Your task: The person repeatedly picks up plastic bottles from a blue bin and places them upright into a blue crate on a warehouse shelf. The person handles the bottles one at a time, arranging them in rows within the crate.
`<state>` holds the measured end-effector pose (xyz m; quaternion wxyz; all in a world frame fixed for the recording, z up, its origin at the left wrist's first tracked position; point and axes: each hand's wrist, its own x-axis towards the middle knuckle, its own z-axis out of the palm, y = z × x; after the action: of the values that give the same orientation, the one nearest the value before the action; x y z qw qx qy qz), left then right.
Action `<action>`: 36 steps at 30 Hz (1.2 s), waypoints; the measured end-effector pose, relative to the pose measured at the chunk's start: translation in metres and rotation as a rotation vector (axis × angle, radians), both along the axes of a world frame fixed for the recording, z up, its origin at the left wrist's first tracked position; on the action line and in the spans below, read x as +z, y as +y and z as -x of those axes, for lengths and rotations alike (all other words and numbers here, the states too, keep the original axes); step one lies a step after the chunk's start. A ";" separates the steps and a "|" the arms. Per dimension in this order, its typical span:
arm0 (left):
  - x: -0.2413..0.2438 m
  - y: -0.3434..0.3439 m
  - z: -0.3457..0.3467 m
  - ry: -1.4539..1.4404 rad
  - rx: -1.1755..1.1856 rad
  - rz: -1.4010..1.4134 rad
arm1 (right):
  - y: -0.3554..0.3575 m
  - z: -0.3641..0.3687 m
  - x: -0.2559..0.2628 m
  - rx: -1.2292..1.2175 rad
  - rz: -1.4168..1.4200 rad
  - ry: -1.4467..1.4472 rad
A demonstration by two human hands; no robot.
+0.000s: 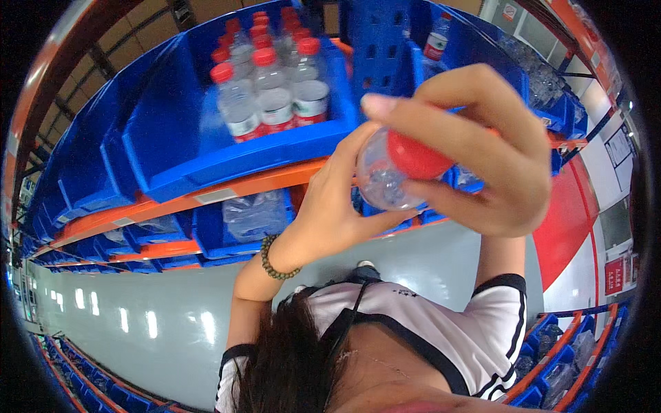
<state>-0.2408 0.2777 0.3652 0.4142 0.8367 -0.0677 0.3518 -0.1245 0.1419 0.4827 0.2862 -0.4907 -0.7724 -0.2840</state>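
Observation:
A clear plastic bottle (379, 178) with a red cap (418, 155) is close to the camera, its cap end towards me. My left hand (330, 206), with a beaded bracelet on the wrist, wraps around the bottle's body. The fingers of my right hand (480, 149) grip the red cap from above. The bottle's lower part is hidden behind the hands. Beyond them, several upright red-capped bottles (273, 98) with red and white labels stand grouped in a blue plastic bin (170, 155) on the shelf.
Orange shelf beams (268, 178) carry rows of blue bins. A lower bin holds clear plastic bags (255, 214). Another labelled bottle (436, 41) stands at the upper right. Grey floor (129, 299) lies below, with more bin racks (563, 361) at the lower right.

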 end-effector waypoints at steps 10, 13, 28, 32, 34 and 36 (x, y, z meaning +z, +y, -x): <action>-0.013 0.123 0.152 -0.043 0.335 0.118 | 0.152 0.129 -0.069 0.245 -0.013 0.447; -0.004 0.158 0.158 -0.137 0.365 0.130 | 0.196 0.149 -0.089 0.226 -0.148 0.492; 0.037 0.429 -0.053 -0.010 0.846 -0.095 | 0.158 0.122 -0.199 0.238 -0.198 1.046; 0.004 0.482 -0.097 0.190 0.873 -0.223 | 0.101 0.103 -0.216 0.003 -0.174 1.054; -0.021 0.531 -0.109 0.229 0.762 -0.224 | 0.081 0.096 -0.229 -0.082 -0.202 1.173; -0.041 0.559 -0.118 0.271 0.666 -0.100 | 0.068 0.092 -0.241 -0.152 -0.249 1.349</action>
<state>-0.1227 0.8367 0.3238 0.2408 0.8710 0.2470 0.3498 -0.2164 0.2102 0.2422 0.7378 -0.5765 -0.3504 -0.0224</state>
